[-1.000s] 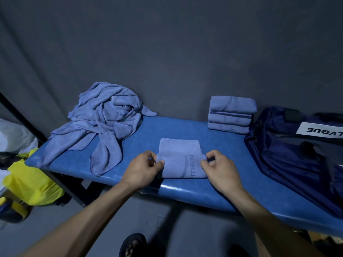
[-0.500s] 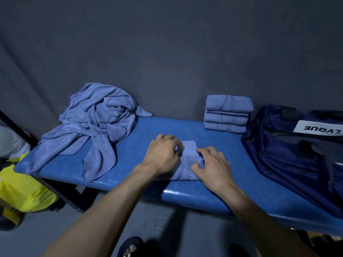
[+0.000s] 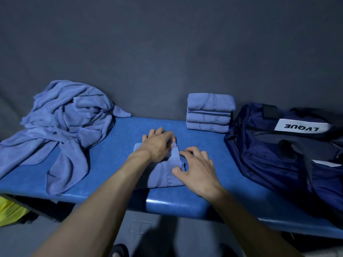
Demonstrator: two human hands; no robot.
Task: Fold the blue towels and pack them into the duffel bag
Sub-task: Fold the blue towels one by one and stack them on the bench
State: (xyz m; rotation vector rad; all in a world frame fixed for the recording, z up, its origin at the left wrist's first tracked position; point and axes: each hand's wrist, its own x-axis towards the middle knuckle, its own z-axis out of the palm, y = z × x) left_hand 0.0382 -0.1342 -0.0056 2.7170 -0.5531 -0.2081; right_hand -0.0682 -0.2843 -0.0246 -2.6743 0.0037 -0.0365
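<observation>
a navy duffel bag (image 3: pixel 274 156) is seen lying open at the right end of the blue padded surface (image 3: pixel 204 186), its mouth turned toward the middle and a white label reading "lvque" upside down on its upper side; the inside is dark, only the bag's own navy lining and a dark strap can be made out, and whether any towel lies in it cannot be told. just left of the bag, at the back edge of the surface, a stack of folded blue towels (image 3: pixel 209 113) is set, three layers showing. at the left end a heap of unfolded blue towels (image 3: pixel 63 127) is piled, one corner hanging over the front edge. near the front middle a partly folded blue towel (image 3: pixel 165 175) is laid flat. the left hand (image 3: pixel 157 145) is placed on top of its far part, fingers curled over a raised fold that is gripped there. the right hand (image 3: pixel 196 169) is rested at the towel's right edge, fingers bent, thumb and fingertips pinching that edge. below the surface at the left, something yellow (image 3: pixel 9 212) is partly seen.
</observation>
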